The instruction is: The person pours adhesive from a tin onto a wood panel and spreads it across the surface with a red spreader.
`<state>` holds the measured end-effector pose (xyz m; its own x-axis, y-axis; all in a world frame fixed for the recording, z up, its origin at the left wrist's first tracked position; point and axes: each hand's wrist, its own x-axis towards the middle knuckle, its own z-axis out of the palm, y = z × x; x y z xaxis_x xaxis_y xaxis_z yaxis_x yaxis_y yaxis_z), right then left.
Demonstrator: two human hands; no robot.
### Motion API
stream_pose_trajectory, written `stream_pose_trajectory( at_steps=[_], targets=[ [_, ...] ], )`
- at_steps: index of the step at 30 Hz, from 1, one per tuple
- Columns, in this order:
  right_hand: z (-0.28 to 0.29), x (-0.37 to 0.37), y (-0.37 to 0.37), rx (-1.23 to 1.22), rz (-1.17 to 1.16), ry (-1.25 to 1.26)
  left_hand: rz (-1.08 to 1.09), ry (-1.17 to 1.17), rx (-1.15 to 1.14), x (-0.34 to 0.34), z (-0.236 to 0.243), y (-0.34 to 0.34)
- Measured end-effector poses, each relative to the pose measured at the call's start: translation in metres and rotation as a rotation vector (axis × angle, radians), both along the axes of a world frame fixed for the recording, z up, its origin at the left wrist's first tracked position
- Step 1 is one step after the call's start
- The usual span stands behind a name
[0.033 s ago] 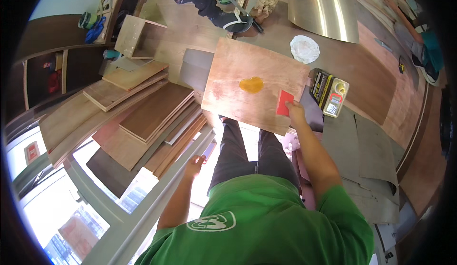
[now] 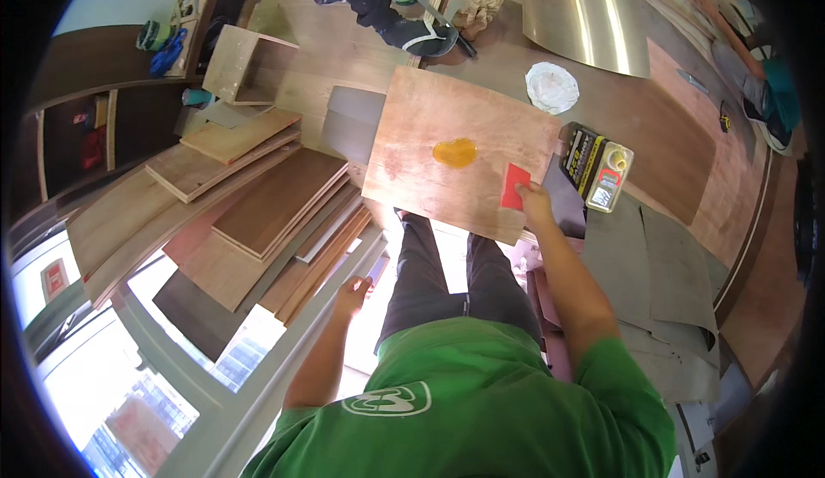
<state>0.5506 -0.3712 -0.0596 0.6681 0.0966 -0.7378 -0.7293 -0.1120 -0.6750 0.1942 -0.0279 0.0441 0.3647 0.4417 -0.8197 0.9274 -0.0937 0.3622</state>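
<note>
Bare left hand point(image 2: 351, 296): slightly farther and to the right, fingers curled a little more, we note. White oval emblem point(image 2: 387, 399) on the green cotton-like shirt point(image 2: 481, 409): shifted a little right. Stack of flat brown wooden boards point(image 2: 284, 193): a trace farther left in our view. Shiny curved metal sheet point(image 2: 559, 23) and white crinkled round disc point(image 2: 552, 88): a trace farther right; camera or object movement, we cannot tell.
</note>
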Motion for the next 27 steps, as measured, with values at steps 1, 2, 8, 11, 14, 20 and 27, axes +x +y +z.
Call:
stream_pose_trajectory(
  at_steps=[1, 2, 8, 11, 14, 20, 27],
  targets=[
    [-0.013, -0.002, -0.001, -0.031, 0.046, -0.036, -0.045, -0.016, 0.005, 0.006, -0.021, 0.01],
    [-0.018, -0.003, 0.004, -0.054, 0.084, -0.045, -0.082, -0.026, 0.007, 0.006, -0.047, 0.019],
    [-0.03, -0.014, 0.041, -0.131, 0.146, -0.141, -0.052, -0.295, 0.216, 0.096, -0.168, 0.074],
    [-0.052, -0.012, 0.075, -0.189, 0.153, -0.194, -0.04, -0.44, 0.327, 0.126, -0.219, 0.104],
    [-0.065, -0.008, 0.084, -0.327, 0.155, -0.282, -0.109, -0.447, 0.385, 0.186, -0.195, 0.105],
    [-0.083, -0.01, 0.102, -0.473, 0.15, -0.326, -0.025, -0.434, 0.356, 0.181, -0.23, 0.122],
    [-0.102, -0.006, 0.1, -0.728, 0.155, -0.286, -0.037, -0.39, 0.177, 0.158, -0.243, 0.115]
  ],
)
